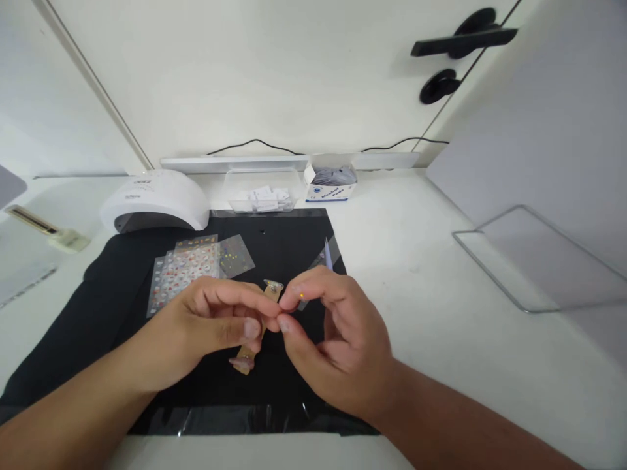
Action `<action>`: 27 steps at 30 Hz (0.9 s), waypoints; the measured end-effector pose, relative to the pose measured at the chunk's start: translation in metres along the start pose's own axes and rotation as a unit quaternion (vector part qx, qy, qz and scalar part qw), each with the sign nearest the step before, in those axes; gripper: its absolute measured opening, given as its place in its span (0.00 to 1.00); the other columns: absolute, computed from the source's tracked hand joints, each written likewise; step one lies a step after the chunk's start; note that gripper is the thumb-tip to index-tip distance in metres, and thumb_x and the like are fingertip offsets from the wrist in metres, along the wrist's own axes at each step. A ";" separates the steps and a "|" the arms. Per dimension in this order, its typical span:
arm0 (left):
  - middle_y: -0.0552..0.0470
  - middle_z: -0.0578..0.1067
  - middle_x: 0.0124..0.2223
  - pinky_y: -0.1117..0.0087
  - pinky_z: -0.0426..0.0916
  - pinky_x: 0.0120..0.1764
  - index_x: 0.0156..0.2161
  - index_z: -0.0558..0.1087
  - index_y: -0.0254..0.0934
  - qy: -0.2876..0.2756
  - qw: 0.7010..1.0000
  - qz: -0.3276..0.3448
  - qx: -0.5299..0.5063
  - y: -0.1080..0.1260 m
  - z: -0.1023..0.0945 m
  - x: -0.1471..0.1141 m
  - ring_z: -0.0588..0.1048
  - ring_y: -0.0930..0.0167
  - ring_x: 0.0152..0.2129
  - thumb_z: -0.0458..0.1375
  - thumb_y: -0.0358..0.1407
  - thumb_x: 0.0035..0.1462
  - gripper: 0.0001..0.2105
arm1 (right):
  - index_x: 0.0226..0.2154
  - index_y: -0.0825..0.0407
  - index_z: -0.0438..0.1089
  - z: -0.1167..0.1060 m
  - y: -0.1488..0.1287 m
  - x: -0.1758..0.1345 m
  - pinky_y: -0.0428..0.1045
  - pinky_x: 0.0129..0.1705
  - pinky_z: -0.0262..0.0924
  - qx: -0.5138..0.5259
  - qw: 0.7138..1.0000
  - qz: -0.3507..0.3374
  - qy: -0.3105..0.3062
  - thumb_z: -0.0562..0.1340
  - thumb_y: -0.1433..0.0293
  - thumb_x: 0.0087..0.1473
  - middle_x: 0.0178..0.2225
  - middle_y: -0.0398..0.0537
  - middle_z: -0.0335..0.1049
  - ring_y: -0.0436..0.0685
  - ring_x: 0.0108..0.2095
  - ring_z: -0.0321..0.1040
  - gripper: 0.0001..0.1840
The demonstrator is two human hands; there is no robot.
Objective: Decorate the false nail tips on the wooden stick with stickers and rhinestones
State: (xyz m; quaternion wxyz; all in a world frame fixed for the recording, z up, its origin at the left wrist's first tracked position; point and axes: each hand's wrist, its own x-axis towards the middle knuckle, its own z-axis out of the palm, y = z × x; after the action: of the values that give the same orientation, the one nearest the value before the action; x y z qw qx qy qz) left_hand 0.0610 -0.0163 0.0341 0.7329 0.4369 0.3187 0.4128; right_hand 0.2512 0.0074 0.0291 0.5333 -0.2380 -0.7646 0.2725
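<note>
My left hand (pixel 215 320) and my right hand (pixel 337 333) meet fingertip to fingertip over the black mat. The right thumb and index finger pinch together against the left fingertips. Whatever lies between them is too small or hidden to make out. The left fingers are curled close, with the thumb beneath. A small yellow dot (pixel 301 295) sits on my right index finger. Behind my left fingers lies a tan stick (pixel 249 356), partly covered by them. At its upper end is a clear nail tip (pixel 273 285), at its lower end a pinkish one (pixel 242 363).
Sticker sheets (pixel 191 264) overlap on the black mat (pixel 274 248). Tweezers (pixel 328 253) rest on a clear sheet beyond my right hand. Along the back stand a white nail lamp (pixel 157 199), a clear tray (pixel 262 192) with white packets and an alcohol pad box (pixel 330 183). A brush (pixel 49 228) lies far left.
</note>
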 end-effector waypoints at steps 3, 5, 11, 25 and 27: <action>0.50 0.79 0.38 0.73 0.75 0.30 0.41 0.83 0.44 0.002 0.999 0.000 0.032 0.001 0.001 -0.001 0.75 0.75 0.27 0.67 0.36 0.55 0.08 | 0.41 0.48 0.60 -0.001 -0.001 0.001 0.48 0.32 0.68 -0.009 1.000 -0.014 0.001 0.58 0.82 0.51 0.31 0.42 0.69 0.50 0.29 0.70 0.17; 0.50 0.79 0.39 0.71 0.75 0.31 0.43 0.83 0.46 0.000 0.998 0.008 0.060 0.002 0.002 -0.003 0.75 0.74 0.27 0.67 0.37 0.56 0.09 | 0.41 0.49 0.60 -0.002 -0.002 0.001 0.48 0.32 0.69 -0.029 0.999 -0.024 0.000 0.58 0.82 0.51 0.30 0.42 0.69 0.50 0.29 0.71 0.17; 0.51 0.78 0.35 0.71 0.74 0.30 0.47 0.81 0.50 0.015 0.989 0.037 0.142 0.005 0.008 -0.006 0.75 0.73 0.26 0.64 0.35 0.59 0.12 | 0.43 0.51 0.60 -0.003 -0.002 0.001 0.48 0.32 0.69 -0.144 0.987 -0.076 -0.007 0.58 0.82 0.52 0.30 0.44 0.71 0.51 0.29 0.71 0.16; 0.57 0.82 0.39 0.74 0.73 0.37 0.51 0.77 0.57 0.039 0.963 0.127 0.234 0.004 0.021 -0.011 0.77 0.75 0.31 0.59 0.25 0.59 0.22 | 0.45 0.48 0.58 -0.002 0.004 -0.001 0.47 0.31 0.68 -0.064 0.998 0.004 -0.023 0.54 0.82 0.53 0.31 0.41 0.63 0.49 0.28 0.66 0.19; 0.57 0.81 0.36 0.75 0.73 0.36 0.51 0.78 0.56 0.041 0.969 0.120 0.211 0.003 0.022 -0.010 0.77 0.75 0.31 0.59 0.25 0.59 0.21 | 0.46 0.47 0.57 -0.001 0.006 -0.003 0.48 0.32 0.68 -0.024 0.999 0.031 -0.024 0.53 0.81 0.53 0.32 0.41 0.62 0.49 0.29 0.67 0.20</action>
State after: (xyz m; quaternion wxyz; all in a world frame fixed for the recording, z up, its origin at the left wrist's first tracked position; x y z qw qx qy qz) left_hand 0.0732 -0.0325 0.0470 0.5557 0.5995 0.3737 0.4384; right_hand 0.2534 0.0095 0.0231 0.5001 -0.2674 -0.7761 0.2758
